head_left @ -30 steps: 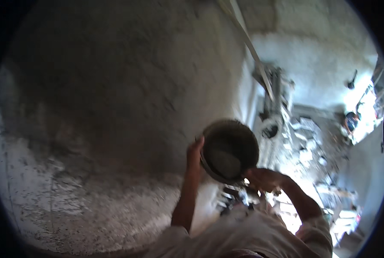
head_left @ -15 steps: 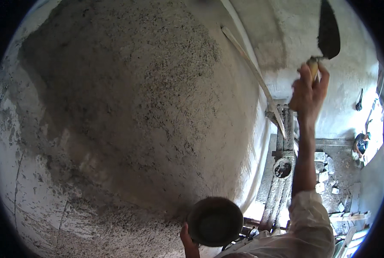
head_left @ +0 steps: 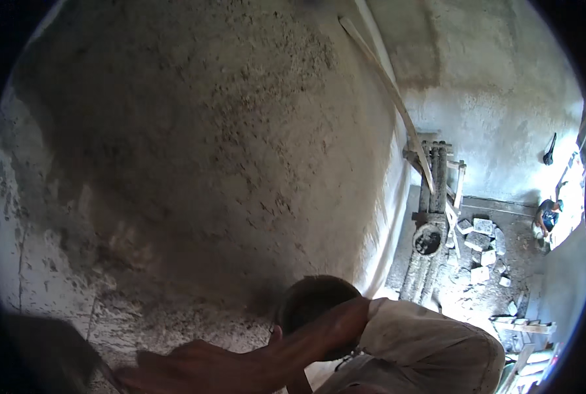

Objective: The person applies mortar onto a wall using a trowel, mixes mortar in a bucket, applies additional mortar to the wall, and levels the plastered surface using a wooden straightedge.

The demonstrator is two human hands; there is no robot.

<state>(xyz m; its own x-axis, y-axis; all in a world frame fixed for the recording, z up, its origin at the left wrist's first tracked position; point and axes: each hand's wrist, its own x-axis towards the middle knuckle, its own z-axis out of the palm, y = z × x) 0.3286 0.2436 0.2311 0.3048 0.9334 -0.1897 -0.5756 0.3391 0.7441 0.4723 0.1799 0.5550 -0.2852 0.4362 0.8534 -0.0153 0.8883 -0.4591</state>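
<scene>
My right hand [head_left: 201, 364], blurred, is swung across to the lower left and grips a trowel, whose dark blade [head_left: 46, 341] lies against or just in front of the plastered wall [head_left: 175, 151]; I cannot tell whether it touches. My right forearm passes in front of a dark round bucket [head_left: 306, 295]. My left hand [head_left: 276, 338] holds the bucket by its side, mostly hidden behind that forearm. The wall has wet, rough grey mortar over its middle and patchy paler areas at the left.
A long wooden batten [head_left: 398, 98] leans along the wall's edge. Below right are log scaffold planks [head_left: 431, 164] with a mortar bucket [head_left: 428, 230], broken blocks [head_left: 480, 243] on the floor, and timber [head_left: 523, 325]. Another person [head_left: 548, 220] crouches by the bright opening at the right.
My right hand, raised with the trowel at the upper right half a second ago, has swept down to the lower left. The bucket sits slightly higher in view.
</scene>
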